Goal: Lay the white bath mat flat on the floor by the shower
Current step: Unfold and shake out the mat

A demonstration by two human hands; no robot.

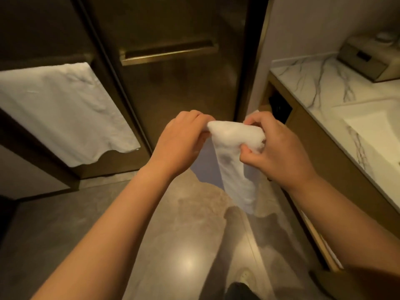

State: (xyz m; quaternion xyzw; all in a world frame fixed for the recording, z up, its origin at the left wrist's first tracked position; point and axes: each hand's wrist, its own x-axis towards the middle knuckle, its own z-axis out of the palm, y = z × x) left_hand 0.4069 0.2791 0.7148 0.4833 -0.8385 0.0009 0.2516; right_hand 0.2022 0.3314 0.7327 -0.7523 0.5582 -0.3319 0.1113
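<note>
Glossy grey-brown stone floor (pixel 168 245), running up to the base of the glass shower door (pixel 173 83). Bare in front of the shower door, carrying only a ceiling-light reflection and shadows. Shoe tip (pixel 244 278) resting on the floor, well back from the shower door.

One head-worn view looks steeply down, close over the floor (pixel 177 234).

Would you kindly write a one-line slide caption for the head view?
Both hands, left and right, hold a bunched white bath mat above the glossy floor before the glass shower door.
</note>
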